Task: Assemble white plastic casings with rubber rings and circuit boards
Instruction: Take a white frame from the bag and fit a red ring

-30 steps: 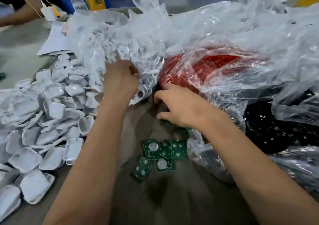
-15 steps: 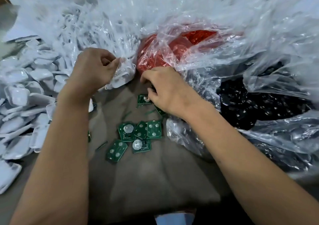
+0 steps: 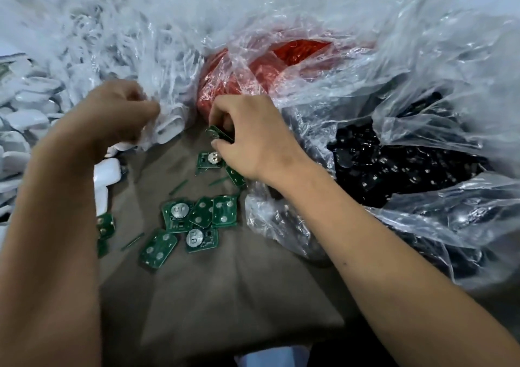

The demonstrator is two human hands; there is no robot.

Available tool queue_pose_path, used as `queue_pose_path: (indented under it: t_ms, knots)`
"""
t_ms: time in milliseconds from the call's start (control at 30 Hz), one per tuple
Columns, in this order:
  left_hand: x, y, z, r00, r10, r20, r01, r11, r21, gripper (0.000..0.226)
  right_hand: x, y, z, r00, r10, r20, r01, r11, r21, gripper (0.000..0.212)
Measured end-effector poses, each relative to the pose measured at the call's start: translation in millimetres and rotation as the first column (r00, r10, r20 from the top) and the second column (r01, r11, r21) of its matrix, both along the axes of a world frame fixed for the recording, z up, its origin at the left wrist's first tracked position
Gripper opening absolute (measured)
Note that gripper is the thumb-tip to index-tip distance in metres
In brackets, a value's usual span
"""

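From the head camera, looking down over the person's forearms, this reads as the gathering stage, with no assembly yet visible. The right hand has its fingers curled around a green circuit board, pinched up off the brown table surface just in front of the bag of red rubber rings. The left hand is curled at the edge of a clear plastic bag of white casings; it seems to be gripping something white there, casing or bag film, but motion blur keeps me from saying which.

The parts are all still sorted by kind. More loose white casings are heaped on the far left, and one lies on the table beside the left forearm. A small cluster of loose circuit boards lies scattered on the table between the two arms, some showing round silver contacts, with another board directly below the right hand and a couple partly hidden by the left forearm. The red rings sit in their bag, apparently untouched at this instant. A further bag of small black parts lies to the right.

I see no casing with a ring seated or a board dropped in, and no pile of finished units in view. My judgement is that this unit is barely begun: a board is in hand, a casing perhaps in the other, and the ring fitting, the board seating and any closing of the casing all remain.
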State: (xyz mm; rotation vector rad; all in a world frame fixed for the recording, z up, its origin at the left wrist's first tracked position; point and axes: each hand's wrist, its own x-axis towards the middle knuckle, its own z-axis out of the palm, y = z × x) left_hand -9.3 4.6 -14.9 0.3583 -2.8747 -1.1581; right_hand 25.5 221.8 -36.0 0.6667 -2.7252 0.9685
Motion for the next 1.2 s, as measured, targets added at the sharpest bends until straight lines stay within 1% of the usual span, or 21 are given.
queue_pose_path:
  t_ms: [100, 167, 233, 300, 367, 433, 533, 667, 700, 733, 767, 867, 900, 967, 1000, 1033, 1067, 1100, 1133, 1167, 1200]
  knots:
    - [0, -3, -1, 0.985, 0.147, -0.092, -0.145, 0.989, 0.031, 0.022, 0, -2, 1, 1.000, 0.021, 0.013, -0.021, 1.000, 0.016, 0.021]
    - [1, -6, -2, 0.952, 0.254, -0.169, -0.255, 0.967, 0.021, 0.032, 1, -2, 2, 0.999, 0.028, 0.024, -0.028, 0.999, 0.022, 0.025]
    - [2, -8, 0, 0.918, 0.321, -0.233, -0.316, 0.947, 0.062, 0.032, 2, -1, 2, 0.999, 0.029, 0.034, -0.030, 0.999, 0.038, 0.027]
    - [1, -8, 5, 0.896, 0.380, -0.230, -0.331, 0.917, 0.223, 0.041, 2, -2, 0, 0.999, 0.028, 0.030, -0.031, 0.996, 0.081, 0.027]
    - [-1, -9, 9, 0.877, 0.451, -0.165, -0.362, 0.847, 0.388, 0.053, 1, -3, -2, 1.000, 0.025, 0.014, -0.027, 0.990, 0.138, 0.031]
    - [-4, -13, 9, 0.851, 0.510, -0.123, -0.393, 0.776, 0.493, 0.050, 0, -4, -5, 1.000, 0.026, 0.002, -0.026, 0.986, 0.165, 0.032]
    - [-6, -15, 5, 0.812, 0.578, -0.078, -0.400, 0.649, 0.647, 0.033, 0, -4, -9, 0.999, 0.014, -0.032, -0.010, 0.990, 0.137, 0.027]
    - [-5, -14, 2, 0.823, 0.559, -0.098, -0.317, 0.597, 0.737, 0.004, 0, -6, -9, 0.994, -0.011, -0.110, 0.018, 0.998, 0.062, 0.024]
    - [-4, -13, 1, 0.817, 0.565, -0.112, -0.301, 0.585, 0.753, 0.010, 0, -7, -9, 0.994, -0.004, -0.109, 0.011, 0.998, 0.060, 0.022]
    - [-5, -14, -1, 0.799, 0.587, -0.126, -0.293, 0.564, 0.772, 0.023, 1, -8, -9, 0.995, 0.007, -0.104, 0.000, 0.998, 0.064, 0.020]
    - [-4, -13, -2, 0.766, 0.626, -0.146, -0.294, 0.544, 0.785, 0.032, 0, -8, -10, 0.995, 0.018, -0.100, -0.011, 0.998, 0.067, 0.019]
    - [-3, -13, -3, 0.644, 0.725, -0.245, -0.293, 0.529, 0.796, 0.037, 1, -9, -11, 0.994, 0.039, -0.102, -0.033, 0.997, 0.064, 0.017]
    - [-3, -13, -2, 0.608, 0.755, -0.245, -0.264, 0.484, 0.834, 0.036, 1, -9, -11, 0.994, 0.045, -0.103, -0.038, 0.997, 0.065, 0.016]
    - [-2, -13, 2, 0.554, 0.810, -0.193, -0.168, 0.335, 0.927, 0.029, 2, -10, -12, 0.993, 0.061, -0.103, -0.054, 0.996, 0.068, 0.015]
    - [-1, -15, 3, 0.519, 0.834, -0.187, -0.122, 0.289, 0.950, 0.024, 2, -11, -11, 0.992, 0.066, -0.104, -0.059, 0.996, 0.069, 0.015]
    - [-1, -18, 4, 0.479, 0.850, -0.220, -0.103, 0.304, 0.947, 0.017, 2, -11, -11, 0.992, 0.070, -0.108, -0.063, 0.996, 0.069, 0.015]
    - [0, -20, 7, 0.451, 0.845, -0.287, -0.108, 0.371, 0.922, 0.013, 2, -11, -10, 0.991, 0.071, -0.113, -0.064, 0.996, 0.066, 0.016]
    - [-1, -20, 8, 0.444, 0.820, -0.361, -0.119, 0.453, 0.883, 0.019, 3, -11, -9, 0.990, 0.071, -0.120, -0.064, 0.996, 0.060, 0.016]
    - [1, -18, 11, 0.471, 0.775, -0.422, -0.124, 0.532, 0.838, 0.026, 4, -12, -8, 0.989, 0.068, -0.132, -0.063, 0.997, 0.046, 0.017]
    - [4, -12, 13, 0.522, 0.715, -0.464, -0.107, 0.595, 0.797, 0.026, 6, -13, -6, 0.986, 0.056, -0.155, -0.052, 0.998, 0.026, 0.017]
    - [7, -2, 14, 0.583, 0.641, -0.498, -0.059, 0.645, 0.762, 0.018, 7, -13, -4, 0.981, 0.027, -0.191, -0.028, 1.000, -0.002, 0.018]
